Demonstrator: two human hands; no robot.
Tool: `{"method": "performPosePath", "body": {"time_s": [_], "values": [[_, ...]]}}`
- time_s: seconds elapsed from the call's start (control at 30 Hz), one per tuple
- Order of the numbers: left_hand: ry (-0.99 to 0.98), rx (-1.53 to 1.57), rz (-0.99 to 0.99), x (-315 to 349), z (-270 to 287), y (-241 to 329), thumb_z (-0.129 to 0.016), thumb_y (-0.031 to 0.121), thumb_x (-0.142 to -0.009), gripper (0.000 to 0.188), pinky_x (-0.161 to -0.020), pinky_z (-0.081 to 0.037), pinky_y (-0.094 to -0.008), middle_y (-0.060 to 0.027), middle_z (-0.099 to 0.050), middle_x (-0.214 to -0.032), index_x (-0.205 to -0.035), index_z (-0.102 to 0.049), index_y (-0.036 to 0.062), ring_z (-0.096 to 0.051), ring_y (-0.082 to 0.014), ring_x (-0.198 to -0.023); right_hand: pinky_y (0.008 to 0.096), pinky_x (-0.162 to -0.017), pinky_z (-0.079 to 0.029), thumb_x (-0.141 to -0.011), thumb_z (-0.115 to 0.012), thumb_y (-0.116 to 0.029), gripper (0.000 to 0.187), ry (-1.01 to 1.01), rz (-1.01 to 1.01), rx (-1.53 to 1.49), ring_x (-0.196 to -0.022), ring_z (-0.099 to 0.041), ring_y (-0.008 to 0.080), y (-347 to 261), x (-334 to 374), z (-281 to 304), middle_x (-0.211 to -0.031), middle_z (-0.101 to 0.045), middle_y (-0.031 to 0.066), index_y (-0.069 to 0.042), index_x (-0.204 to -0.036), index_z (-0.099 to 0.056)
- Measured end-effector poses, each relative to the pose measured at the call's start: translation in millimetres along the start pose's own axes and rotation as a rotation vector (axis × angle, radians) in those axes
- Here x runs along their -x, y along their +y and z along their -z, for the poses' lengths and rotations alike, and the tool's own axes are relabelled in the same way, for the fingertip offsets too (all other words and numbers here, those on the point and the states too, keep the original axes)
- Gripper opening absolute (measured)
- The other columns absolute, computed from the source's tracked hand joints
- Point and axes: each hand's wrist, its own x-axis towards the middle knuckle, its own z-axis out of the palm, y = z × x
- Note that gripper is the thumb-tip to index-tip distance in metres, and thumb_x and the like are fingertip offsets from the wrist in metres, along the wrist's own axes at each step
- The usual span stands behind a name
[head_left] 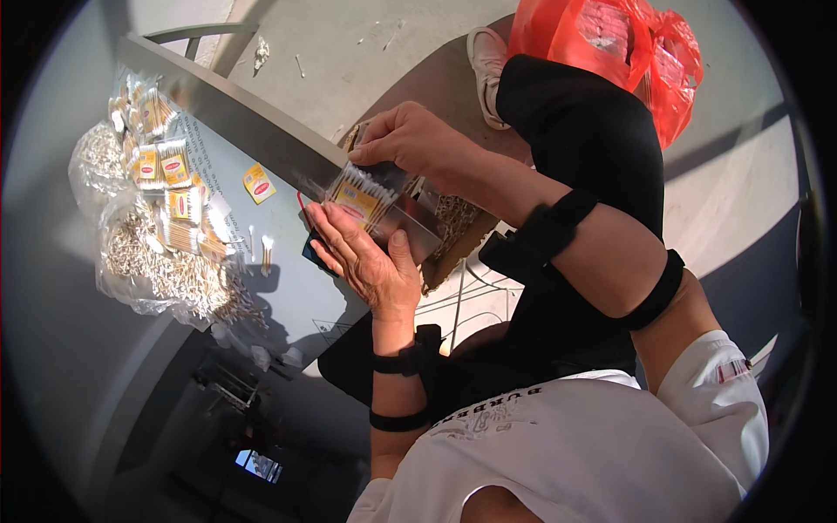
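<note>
A clear plastic packet of cotton swabs (362,199) with a yellow label card lies tilted between my hands. My left hand (370,266) cups its near side, fingers pressed together along the edge and thumb apart on the right. At the far end, my right hand (408,144) pinches the plastic film between thumb and fingertips. A shiny flat metal surface (414,228) shows just right of the packet, partly covered by it. Left of the hands, a loose yellow label card (259,183) rests on the grey tabletop (301,261).
Several filled swab packets (174,166) are piled on the table's left, beside an open bag of loose swabs (161,266). A raised grey rim (235,96) runs along the table's far edge. Red plastic bags (602,39) stand on the floor at the far right.
</note>
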Motion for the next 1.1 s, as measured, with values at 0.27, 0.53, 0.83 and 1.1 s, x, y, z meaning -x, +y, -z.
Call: {"method": "performPosePath", "body": {"time_s": [0.27, 0.53, 0.83, 1.1], "values": [[-0.002, 0.004, -0.004, -1, 1, -3, -0.028, 0.061, -0.096, 0.086, -0.115, -0.005, -0.0519, -0.0258, -0.012, -0.155, -0.149, -0.015, -0.0052, -0.014, -0.0377, -0.145, 0.0241, -0.055, -0.046, -0.074, -0.074, -0.005, 0.007, 0.015, -0.042, -0.203, -0.057, -0.059, 0.0099, 1, -1, -5, -0.068, -0.066, 0.0048, -0.001, -0.07, -0.07], [-0.009, -0.009, -0.007, -1, 0, -4, -0.026, 0.061, -0.096, 0.086, -0.115, -0.006, -0.0516, -0.0256, -0.012, -0.155, -0.149, -0.014, -0.0047, -0.014, -0.0373, -0.145, 0.0257, -0.056, -0.048, -0.072, -0.074, -0.002, 0.007, 0.09, 0.154, 0.107, -0.059, -0.06, 0.0107, -1, 4, -9, -0.067, -0.066, 0.0058, 0.001, -0.069, -0.069], [-0.006, -0.019, 0.008, 0, -1, -5, -0.026, 0.063, -0.095, 0.087, -0.115, -0.006, -0.0517, -0.0255, -0.013, -0.155, -0.149, -0.015, -0.0047, -0.015, -0.0371, -0.145, 0.0273, -0.054, -0.047, -0.07, -0.076, 0.0, 0.012, 0.067, -0.117, -0.178, -0.061, -0.06, 0.0143, -1, 17, 0, -0.074, -0.066, 0.0065, 0.001, -0.08, -0.07], [0.004, -0.03, 0.0, 0, -1, -4, -0.025, 0.063, -0.095, 0.087, -0.115, -0.007, -0.0509, -0.0247, -0.014, -0.155, -0.149, -0.015, -0.0043, -0.016, -0.0367, -0.145, 0.0258, -0.05, -0.043, -0.073, -0.076, -0.003, 0.013, 0.046, 0.095, 0.128, -0.059, -0.056, 0.0088, 7, 26, -7, -0.066, -0.063, 0.0034, 0.003, -0.083, -0.071]]}}
